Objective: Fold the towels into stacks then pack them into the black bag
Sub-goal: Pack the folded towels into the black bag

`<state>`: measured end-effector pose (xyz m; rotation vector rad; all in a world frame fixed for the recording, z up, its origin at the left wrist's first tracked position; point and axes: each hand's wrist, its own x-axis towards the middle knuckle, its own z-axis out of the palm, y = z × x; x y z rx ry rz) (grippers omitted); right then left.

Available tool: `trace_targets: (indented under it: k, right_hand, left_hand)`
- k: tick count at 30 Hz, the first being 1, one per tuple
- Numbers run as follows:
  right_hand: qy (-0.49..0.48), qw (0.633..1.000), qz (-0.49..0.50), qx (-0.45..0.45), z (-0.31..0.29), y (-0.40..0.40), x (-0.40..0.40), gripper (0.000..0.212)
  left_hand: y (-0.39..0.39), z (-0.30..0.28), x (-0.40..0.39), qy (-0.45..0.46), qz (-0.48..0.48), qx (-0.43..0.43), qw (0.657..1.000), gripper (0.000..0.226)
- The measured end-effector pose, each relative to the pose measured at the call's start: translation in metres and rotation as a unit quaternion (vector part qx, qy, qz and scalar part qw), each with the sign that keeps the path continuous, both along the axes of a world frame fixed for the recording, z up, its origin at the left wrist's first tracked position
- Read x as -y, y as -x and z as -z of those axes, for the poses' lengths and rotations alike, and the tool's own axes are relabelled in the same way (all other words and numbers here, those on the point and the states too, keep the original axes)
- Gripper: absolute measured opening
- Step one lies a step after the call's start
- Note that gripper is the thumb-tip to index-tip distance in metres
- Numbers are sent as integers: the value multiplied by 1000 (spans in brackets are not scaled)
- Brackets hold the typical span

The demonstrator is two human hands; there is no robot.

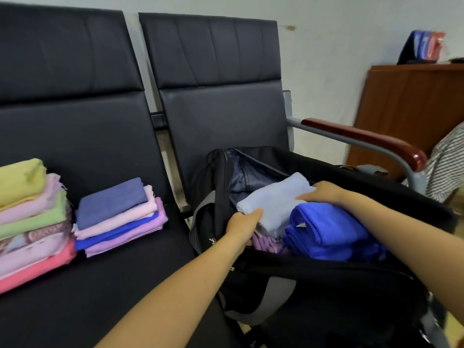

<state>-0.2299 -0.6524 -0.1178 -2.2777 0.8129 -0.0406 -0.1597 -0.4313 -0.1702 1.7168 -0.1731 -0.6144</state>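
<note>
The black bag (339, 285) lies open on the right seat. Inside it a folded pale blue towel (273, 197) sits on a stack with a purple towel (266, 243) below it. My left hand (244, 226) grips that stack's near left edge. My right hand (324, 193) presses flat on the pale blue towel's right side. A bright blue folded towel stack (329, 229) lies in the bag beside it, to the right. On the left seat stand two folded stacks: a small one (118, 217) topped with slate blue, and a taller one (30, 222) topped with yellow.
Black padded chairs (221, 116) stand against a white wall. A red-brown armrest (364, 139) runs along the bag's far right side. A wooden cabinet (414, 109) is at back right. A person's striped sleeve (447, 162) shows at the right edge.
</note>
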Motion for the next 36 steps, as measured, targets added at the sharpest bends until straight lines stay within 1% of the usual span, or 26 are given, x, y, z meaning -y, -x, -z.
trace_targets:
  k: [2,3,5,6,7,9,10,11,13,16,18,19,21,22,24,28,30,31,34,36]
  right_hand:
    - [-26,1000,0,6,-2,5,3,37]
    - [-40,999,2,10,-1,7,5,39]
    - [-32,999,9,10,0,9,5,40]
    - [0,1000,10,4,-1,8,3,39]
    - [57,998,8,-6,-2,7,0,39]
    - [207,978,1,-14,-11,5,-11,38]
    - [265,964,2,1,-18,5,-18,36]
    - [300,954,8,25,-24,5,-26,32]
    - [312,946,26,84,-37,4,-41,26]
    - [272,946,14,176,-54,-1,-66,19]
    - [232,946,-8,224,-63,-8,-85,17]
    - [206,947,-19,244,-67,-13,-96,17]
    - [139,949,-41,281,-70,-25,-121,17]
    - [104,948,-52,297,-70,-32,-136,18]
    - [32,946,-71,314,-68,-46,-168,18]
    - [-102,941,-98,307,-56,-82,-233,13]
    - [-147,942,-107,281,-43,-103,-260,11]
    - [-156,945,-109,267,-35,-113,-272,13]
    - [-117,960,-125,223,-15,-141,-298,31]
    - [-95,971,-128,179,-7,-158,-308,53]
  left_hand:
    - [4,-8,-9,14,27,-32,999,44]
    - [6,-10,-12,20,37,-33,999,42]
    - [9,-10,-14,15,46,-2,999,43]
    - [10,-11,-13,4,44,20,999,44]
    - [10,-11,-12,-6,37,40,998,44]
    - [13,-17,-8,-22,19,62,998,46]
    - [14,-22,-8,-31,5,72,997,48]
    - [13,-26,-7,-41,-1,86,995,50]
    - [11,-38,-12,-37,-5,113,993,51]
    - [3,-60,-32,33,-15,128,991,48]
    - [-4,-71,-56,68,-32,155,985,42]
    - [-9,-75,-71,69,-36,185,980,39]
    - [-21,-80,-105,43,-51,253,965,36]
    - [-29,-80,-123,28,-65,272,960,36]
    - [-47,-75,-159,-13,-96,274,957,36]
    - [-89,-59,-225,-128,-177,227,949,42]
    - [-103,-51,-253,-164,-203,197,945,48]
    - [-108,-47,-266,-167,-212,183,945,49]
    - [-122,-39,-289,-153,-223,179,946,45]
    - [-130,-35,-294,-160,-220,185,944,48]
